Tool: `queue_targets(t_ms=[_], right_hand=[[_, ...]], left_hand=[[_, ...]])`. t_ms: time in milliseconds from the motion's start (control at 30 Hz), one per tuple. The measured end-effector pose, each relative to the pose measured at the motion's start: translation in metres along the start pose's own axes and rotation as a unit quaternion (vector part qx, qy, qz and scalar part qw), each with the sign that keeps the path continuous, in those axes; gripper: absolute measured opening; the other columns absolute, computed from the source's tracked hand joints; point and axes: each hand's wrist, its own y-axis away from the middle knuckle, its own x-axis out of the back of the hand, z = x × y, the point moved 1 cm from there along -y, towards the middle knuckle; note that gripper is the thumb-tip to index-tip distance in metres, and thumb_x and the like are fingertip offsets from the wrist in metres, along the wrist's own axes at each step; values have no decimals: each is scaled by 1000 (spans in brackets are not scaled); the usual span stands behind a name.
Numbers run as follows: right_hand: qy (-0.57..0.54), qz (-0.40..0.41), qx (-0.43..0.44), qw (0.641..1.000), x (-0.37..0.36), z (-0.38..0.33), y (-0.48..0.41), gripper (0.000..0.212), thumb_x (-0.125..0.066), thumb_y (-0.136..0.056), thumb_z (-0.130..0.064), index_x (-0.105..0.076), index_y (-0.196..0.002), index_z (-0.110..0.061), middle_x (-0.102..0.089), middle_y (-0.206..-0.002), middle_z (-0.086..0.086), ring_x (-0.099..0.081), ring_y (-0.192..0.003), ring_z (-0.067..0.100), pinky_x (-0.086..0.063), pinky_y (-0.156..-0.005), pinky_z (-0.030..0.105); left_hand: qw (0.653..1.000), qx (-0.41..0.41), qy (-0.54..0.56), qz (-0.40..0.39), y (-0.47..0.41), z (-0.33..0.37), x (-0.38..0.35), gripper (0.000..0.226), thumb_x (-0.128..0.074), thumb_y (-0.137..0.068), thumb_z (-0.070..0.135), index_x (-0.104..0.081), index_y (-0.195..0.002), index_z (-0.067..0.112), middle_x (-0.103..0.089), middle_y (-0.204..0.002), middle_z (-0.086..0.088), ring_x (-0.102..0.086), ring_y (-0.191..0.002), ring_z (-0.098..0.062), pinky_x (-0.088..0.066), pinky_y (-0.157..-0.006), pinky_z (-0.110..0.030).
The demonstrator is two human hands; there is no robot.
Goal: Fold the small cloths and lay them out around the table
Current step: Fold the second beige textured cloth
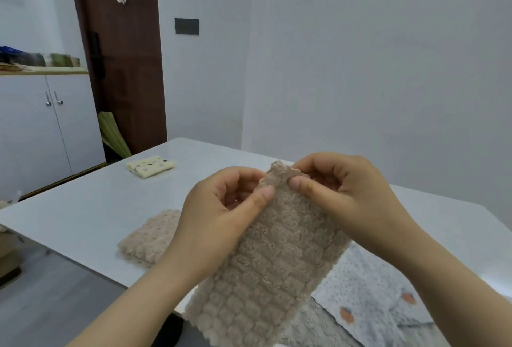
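Both hands, left [221,202] and right [340,194], pinch the top edge of a beige waffle-textured plush cloth [266,258], held above the white bench [97,208]. Risk: uneven thumb grip lets corners misalign, skewing the fold.

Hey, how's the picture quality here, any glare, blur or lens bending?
Head view: soft, even light, a dull sheen on the white table but no hard glare; head view: the wide lens makes the brown door lean; head view: the held beige cloth is fairly sharp, the clutter on the cabinet is smeared.
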Motion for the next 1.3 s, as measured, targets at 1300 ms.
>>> queue_targets(t_ms=[1300], right_hand=[[-54,85,-112,989,-3,53,52,18,-68,-85,-30,-70,-75,-16,-62,-74,25,-55,-61,34,-45,-58,39]], left_hand=[[979,23,-168,-112,74,-97,1,52,-59,-75,56,-34,-56,14,-30,-55,9,-33,-54,-4,-25,-53,-16]])
